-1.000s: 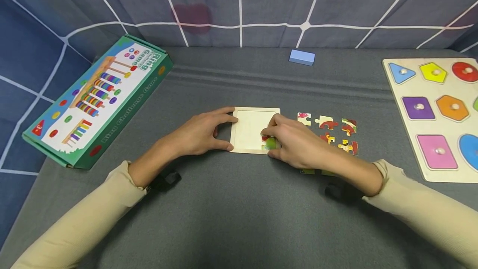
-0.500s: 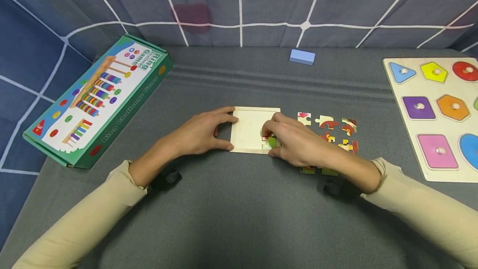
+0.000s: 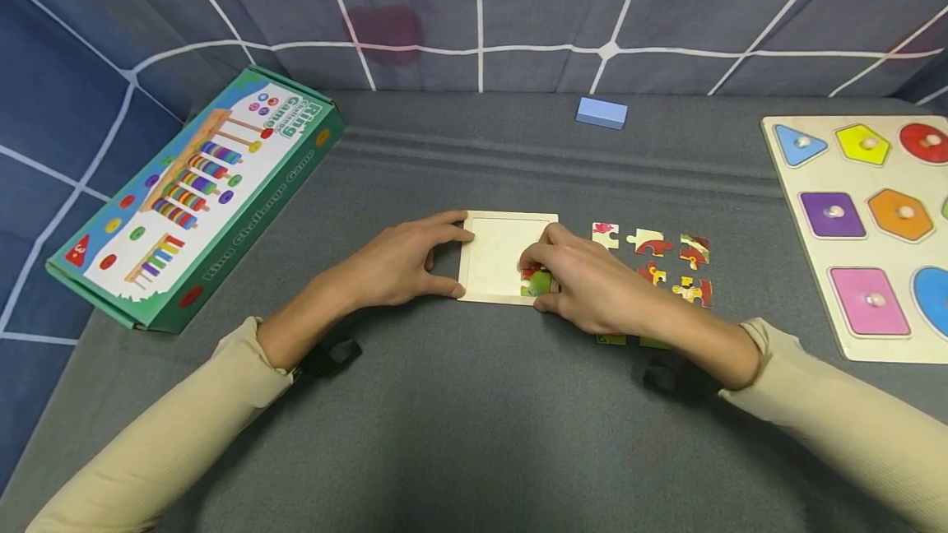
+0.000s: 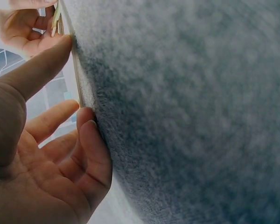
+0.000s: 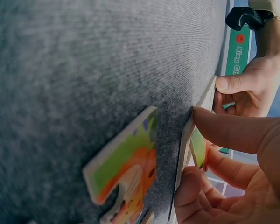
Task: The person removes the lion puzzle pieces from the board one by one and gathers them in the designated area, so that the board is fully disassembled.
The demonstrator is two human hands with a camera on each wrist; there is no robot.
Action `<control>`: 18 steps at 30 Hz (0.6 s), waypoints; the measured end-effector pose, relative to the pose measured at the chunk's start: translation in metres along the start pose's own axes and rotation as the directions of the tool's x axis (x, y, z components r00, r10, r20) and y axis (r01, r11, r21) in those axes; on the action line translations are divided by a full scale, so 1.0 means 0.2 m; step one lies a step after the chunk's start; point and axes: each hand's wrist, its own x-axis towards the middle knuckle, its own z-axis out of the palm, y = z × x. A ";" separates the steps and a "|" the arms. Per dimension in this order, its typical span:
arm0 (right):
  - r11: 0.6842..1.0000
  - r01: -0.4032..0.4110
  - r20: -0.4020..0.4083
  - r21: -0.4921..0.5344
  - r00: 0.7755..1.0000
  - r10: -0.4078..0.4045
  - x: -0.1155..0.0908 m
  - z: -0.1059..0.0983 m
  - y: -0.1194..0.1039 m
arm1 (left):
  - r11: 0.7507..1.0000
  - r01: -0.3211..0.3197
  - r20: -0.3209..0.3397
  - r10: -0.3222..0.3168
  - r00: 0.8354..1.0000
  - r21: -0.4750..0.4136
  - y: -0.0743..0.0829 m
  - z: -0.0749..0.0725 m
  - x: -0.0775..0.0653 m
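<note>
A shallow wooden puzzle tray (image 3: 492, 257) lies mid-table. My left hand (image 3: 400, 263) touches its left side, thumb at the near corner and a fingertip at the far one; the thumb and forefinger look fairly straight in the left wrist view. At the tray's near right corner my right hand (image 3: 592, 282) pinches a red and green jigsaw piece (image 3: 536, 283). In the right wrist view this piece (image 5: 199, 143) stands tilted over the tray, the right thumb at the tray's edge. The right hand partly hides the piece and the tray's right side.
Several loose jigsaw pieces (image 3: 649, 242) lie right of the tray, some under the right forearm. A shape-knob board (image 3: 796, 270) is at far right, a blue block (image 3: 601, 113) at the back. The green ring game box (image 3: 200, 196) stands at left.
The right fingers shift slightly over the jigsaw piece, and its tilt varies a little. The left hand and the tray stay in place.
</note>
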 end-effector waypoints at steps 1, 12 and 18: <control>1.000 0.003 -0.003 -0.001 1.000 -0.003 0.00 0.00 0.00 | 1.000 0.000 0.000 0.000 1.000 0.001 0.00 0.00 0.00; 1.000 0.012 -0.009 0.000 1.000 -0.012 -0.01 0.00 0.01 | 1.000 -0.003 0.001 0.003 1.000 0.001 0.00 0.00 0.00; 1.000 0.023 -0.009 -0.009 1.000 -0.023 -0.01 0.00 0.01 | 1.000 -0.005 0.000 0.005 1.000 0.002 0.00 0.00 0.00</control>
